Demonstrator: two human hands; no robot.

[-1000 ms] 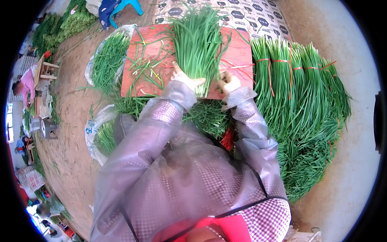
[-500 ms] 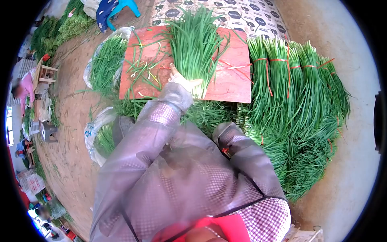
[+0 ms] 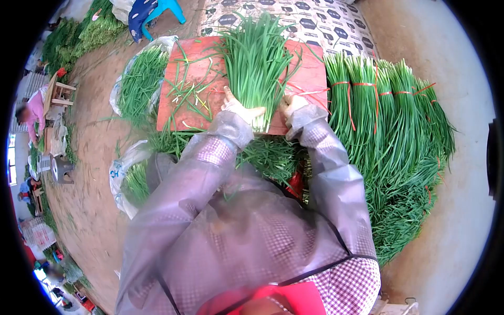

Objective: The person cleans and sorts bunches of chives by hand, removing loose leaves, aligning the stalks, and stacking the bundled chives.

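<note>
fingers of the left hand (image 3: 240, 109) are clamping the chives (image 3: 255, 68) beneath them, where a snug, uncrushing grip should be serving best, while the right hand (image 3: 292, 105) is resting curled just right of them, its hold unclear.

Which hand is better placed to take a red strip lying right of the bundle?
Right, probably: the right hand is nearer the red strips; the left hand holds the green bundle.
</note>
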